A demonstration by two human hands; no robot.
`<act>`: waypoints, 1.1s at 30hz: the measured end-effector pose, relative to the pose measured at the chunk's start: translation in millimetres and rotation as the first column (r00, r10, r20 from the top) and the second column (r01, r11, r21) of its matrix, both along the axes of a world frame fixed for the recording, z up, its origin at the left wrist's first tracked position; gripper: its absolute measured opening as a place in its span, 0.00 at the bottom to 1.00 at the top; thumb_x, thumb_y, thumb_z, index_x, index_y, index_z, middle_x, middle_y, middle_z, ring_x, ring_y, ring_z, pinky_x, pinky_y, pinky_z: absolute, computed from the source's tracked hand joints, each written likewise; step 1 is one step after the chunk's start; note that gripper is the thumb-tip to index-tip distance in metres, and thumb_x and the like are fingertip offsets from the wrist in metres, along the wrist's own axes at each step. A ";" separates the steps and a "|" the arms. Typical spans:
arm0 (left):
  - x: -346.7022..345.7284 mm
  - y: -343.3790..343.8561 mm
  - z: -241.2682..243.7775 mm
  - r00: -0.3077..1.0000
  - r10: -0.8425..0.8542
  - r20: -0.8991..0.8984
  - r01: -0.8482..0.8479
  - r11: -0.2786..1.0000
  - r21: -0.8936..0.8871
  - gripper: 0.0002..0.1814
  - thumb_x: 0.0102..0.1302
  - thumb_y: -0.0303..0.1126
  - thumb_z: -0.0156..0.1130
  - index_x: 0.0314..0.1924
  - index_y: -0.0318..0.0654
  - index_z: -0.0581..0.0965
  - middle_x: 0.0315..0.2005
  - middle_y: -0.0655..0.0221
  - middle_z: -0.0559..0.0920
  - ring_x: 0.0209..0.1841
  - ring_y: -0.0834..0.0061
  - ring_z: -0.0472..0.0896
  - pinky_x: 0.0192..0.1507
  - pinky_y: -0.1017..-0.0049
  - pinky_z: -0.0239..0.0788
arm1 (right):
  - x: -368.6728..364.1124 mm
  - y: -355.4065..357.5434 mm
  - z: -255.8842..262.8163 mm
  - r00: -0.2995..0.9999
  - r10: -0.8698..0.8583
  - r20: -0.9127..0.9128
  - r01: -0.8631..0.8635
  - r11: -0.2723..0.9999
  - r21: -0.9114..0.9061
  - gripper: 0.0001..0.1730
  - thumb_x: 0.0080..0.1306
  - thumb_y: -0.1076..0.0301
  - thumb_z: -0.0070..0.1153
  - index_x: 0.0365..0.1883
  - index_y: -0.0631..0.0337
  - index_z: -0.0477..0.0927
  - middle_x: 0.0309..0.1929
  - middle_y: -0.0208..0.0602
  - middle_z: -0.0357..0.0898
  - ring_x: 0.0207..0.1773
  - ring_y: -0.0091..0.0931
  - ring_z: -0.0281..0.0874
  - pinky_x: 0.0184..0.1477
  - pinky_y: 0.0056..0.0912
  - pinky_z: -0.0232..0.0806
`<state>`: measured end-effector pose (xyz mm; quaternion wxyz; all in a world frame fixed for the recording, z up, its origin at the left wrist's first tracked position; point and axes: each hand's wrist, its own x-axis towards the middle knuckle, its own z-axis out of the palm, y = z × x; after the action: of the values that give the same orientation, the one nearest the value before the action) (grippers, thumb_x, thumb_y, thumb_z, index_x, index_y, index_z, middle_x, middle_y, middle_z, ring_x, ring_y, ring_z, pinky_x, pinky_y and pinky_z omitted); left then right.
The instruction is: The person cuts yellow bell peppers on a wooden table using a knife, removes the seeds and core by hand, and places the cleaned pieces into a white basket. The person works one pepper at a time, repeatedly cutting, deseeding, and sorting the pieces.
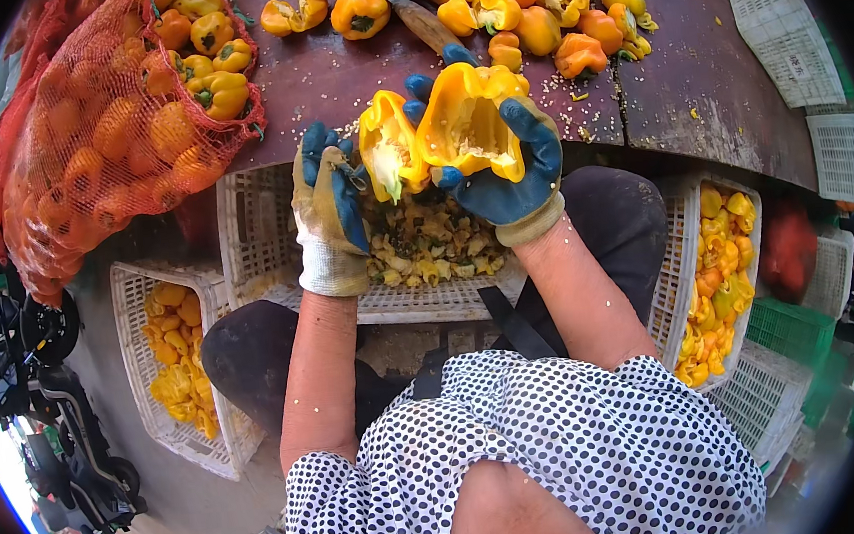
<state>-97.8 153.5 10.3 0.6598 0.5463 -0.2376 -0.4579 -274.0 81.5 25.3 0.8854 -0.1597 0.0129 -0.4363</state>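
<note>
My right hand (513, 162), in a blue-coated glove, grips a split yellow bell pepper. Its wide hollow half (465, 125) faces me; the narrower half (390, 146), with pale core and seeds, leans to its left. Blue fingertips show behind both pieces. My left hand (328, 207), in a soiled white and blue glove, is beside the narrower half with fingers apart and slightly bent. A small dark detail near its thumb is too unclear to name. Below both hands, a white plastic crate (415, 309) holds pepper cores and scraps (437, 247).
Cut and whole peppers (536, 29), a wooden-handled metal blade (427, 26) and scattered seeds lie on the dark red table (689, 58). A red mesh sack (97, 142) of peppers stands left. Crates of peppers flank my knees, left (129, 351) and right (673, 285).
</note>
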 end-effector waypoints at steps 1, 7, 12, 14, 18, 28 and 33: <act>1.9 9.2 -4.0 0.986 -0.148 0.079 0.148 0.989 0.002 0.22 0.79 0.32 0.50 0.69 0.32 0.67 0.60 0.58 0.77 0.60 0.68 0.78 0.61 0.73 0.72 | 0.9 3.0 -1.3 1.000 0.009 0.017 -0.009 0.999 0.040 0.43 0.70 0.57 0.55 0.79 0.57 0.53 0.74 0.62 0.60 0.77 0.48 0.59 0.71 0.54 0.64; -8.5 27.8 5.0 0.957 -0.140 -0.253 0.106 0.984 -0.143 0.24 0.77 0.35 0.52 0.68 0.34 0.67 0.59 0.62 0.78 0.59 0.68 0.79 0.60 0.68 0.75 | 1.6 -3.2 -0.6 0.997 0.074 -0.030 -0.075 0.996 -0.055 0.37 0.72 0.59 0.54 0.76 0.57 0.58 0.69 0.58 0.68 0.70 0.48 0.69 0.69 0.55 0.66; 20.9 62.0 40.5 0.980 0.168 -0.110 -0.167 0.986 0.020 0.15 0.71 0.22 0.51 0.56 0.32 0.76 0.43 0.66 0.82 0.42 0.77 0.84 0.45 0.76 0.81 | 7.2 12.2 -6.5 0.957 0.119 -0.265 -0.115 0.993 0.029 0.33 0.74 0.61 0.53 0.75 0.51 0.61 0.66 0.45 0.73 0.64 0.38 0.76 0.37 0.32 0.79; 32.3 77.1 42.5 0.923 0.373 -0.095 -0.371 0.928 0.033 0.16 0.69 0.21 0.51 0.55 0.33 0.77 0.40 0.67 0.83 0.37 0.80 0.83 0.40 0.78 0.80 | -1.5 4.0 -28.5 0.949 0.017 -0.314 -0.011 1.000 0.022 0.30 0.73 0.63 0.53 0.73 0.51 0.64 0.65 0.42 0.74 0.63 0.32 0.77 0.39 0.31 0.80; 81.0 120.2 40.3 0.832 0.544 -0.111 -0.543 0.839 0.040 0.14 0.69 0.21 0.55 0.53 0.33 0.78 0.39 0.65 0.84 0.36 0.76 0.84 0.39 0.78 0.79 | -16.4 -15.4 -13.4 0.824 -0.207 -0.528 0.200 0.977 -0.072 0.22 0.75 0.64 0.53 0.66 0.51 0.71 0.60 0.32 0.78 0.59 0.30 0.79 0.55 0.40 0.78; 45.2 147.6 40.0 0.821 0.470 -0.323 -0.419 0.881 0.218 0.14 0.69 0.24 0.58 0.53 0.35 0.78 0.40 0.66 0.83 0.38 0.75 0.83 0.42 0.74 0.77 | 156.4 97.0 130.5 0.932 0.112 -0.344 -0.279 0.829 -0.485 0.29 0.75 0.70 0.50 0.73 0.60 0.63 0.72 0.47 0.66 0.72 0.37 0.68 0.69 0.51 0.67; 48.8 162.6 42.5 0.869 0.462 -0.178 -0.456 0.887 0.078 0.12 0.70 0.26 0.57 0.52 0.34 0.77 0.39 0.65 0.83 0.37 0.75 0.83 0.42 0.75 0.78 | 121.3 82.5 88.6 0.700 -0.381 -0.604 -0.368 0.533 -0.762 0.27 0.80 0.63 0.46 0.73 0.63 0.64 0.72 0.41 0.67 0.71 0.33 0.69 0.71 0.37 0.64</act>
<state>-49.0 316.1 52.9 0.7602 0.5513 -0.0286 -0.3426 -152.7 164.0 113.9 0.6111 -0.7222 0.1427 -0.2908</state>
